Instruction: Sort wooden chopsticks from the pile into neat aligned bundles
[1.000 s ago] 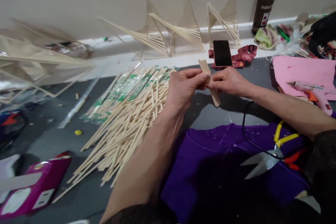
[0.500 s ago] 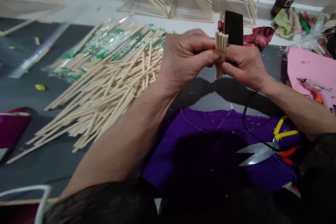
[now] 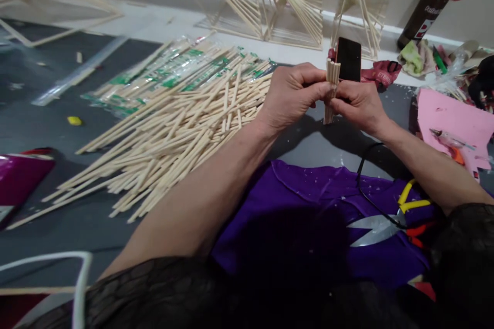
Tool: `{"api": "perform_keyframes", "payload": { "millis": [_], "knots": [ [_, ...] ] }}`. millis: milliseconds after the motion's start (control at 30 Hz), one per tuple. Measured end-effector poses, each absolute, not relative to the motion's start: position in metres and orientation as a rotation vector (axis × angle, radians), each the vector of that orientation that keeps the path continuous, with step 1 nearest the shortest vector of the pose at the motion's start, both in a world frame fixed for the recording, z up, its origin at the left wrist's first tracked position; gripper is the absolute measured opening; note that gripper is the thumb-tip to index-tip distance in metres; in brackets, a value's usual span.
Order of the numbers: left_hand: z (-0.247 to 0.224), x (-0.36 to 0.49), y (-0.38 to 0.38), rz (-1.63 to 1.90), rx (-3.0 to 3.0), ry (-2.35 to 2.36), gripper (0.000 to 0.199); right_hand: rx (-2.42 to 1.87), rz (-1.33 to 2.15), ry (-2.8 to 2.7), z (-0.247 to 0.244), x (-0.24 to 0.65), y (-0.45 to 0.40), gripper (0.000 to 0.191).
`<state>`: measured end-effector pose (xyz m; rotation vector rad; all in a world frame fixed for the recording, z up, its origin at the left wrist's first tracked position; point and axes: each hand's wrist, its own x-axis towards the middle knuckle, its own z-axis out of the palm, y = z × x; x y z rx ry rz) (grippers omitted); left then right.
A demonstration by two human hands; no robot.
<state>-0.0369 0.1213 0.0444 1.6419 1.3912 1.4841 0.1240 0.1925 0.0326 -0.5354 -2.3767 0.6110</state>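
Between my hands stands a small upright bundle of thin wooden sticks (image 3: 332,69), its top ends showing above my fingers and its lower ends below. My left hand (image 3: 295,92) pinches it from the left, thumb and fingers closed. From the right, my right hand (image 3: 358,105) grips the same bundle, its fingers bent and pressed close. A large loose pile of wooden sticks (image 3: 173,144) lies to the left of my left arm. Behind the pile are clear plastic packets (image 3: 185,64) with green print, holding more sticks. A dark phone (image 3: 349,59) is just behind my hands.
On my lap, open scissors (image 3: 378,229) with yellow and red handles rest on purple cloth (image 3: 301,190). Pink foam sheet (image 3: 451,118) lies at the right. Stick frames (image 3: 285,10) and a dark bottle (image 3: 424,15) stand along the wall. A yellow piece (image 3: 74,121) lies left.
The view has shifted, so the surroundings sit somewhat further right or lower and the bottle's red cap shows. Both hands keep their hold on the stick bundle.
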Motion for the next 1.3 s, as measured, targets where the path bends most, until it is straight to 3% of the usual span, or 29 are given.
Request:
{"api": "perform_keyframes", "payload": {
  "millis": [233, 400, 600, 867, 1300],
  "knots": [
    [0.072, -0.029, 0.12, 1.356, 1.354, 1.38, 0.024, -0.802, 1.284, -2.106, 0.059, 0.122, 0.168, 0.02],
    [0.059, -0.028, 0.128, 1.204, 1.071, 1.438, 0.019, -1.019, 1.632, -1.904, 0.05, 0.119, 0.166, 0.014],
    [0.05, -0.032, 0.121, 1.114, 0.978, 1.413, 0.034, -1.082, 1.599, -1.639, 0.051, 0.131, 0.192, 0.009],
    [0.037, -0.021, 0.11, 0.82, 0.948, 1.32, 0.01, -1.153, 1.57, -1.531, 0.051, 0.132, 0.198, 0.007],
    [0.03, -0.018, 0.11, 0.794, 0.895, 1.295, 0.016, -1.16, 1.534, -1.609, 0.05, 0.13, 0.192, 0.015]
  ]
}}
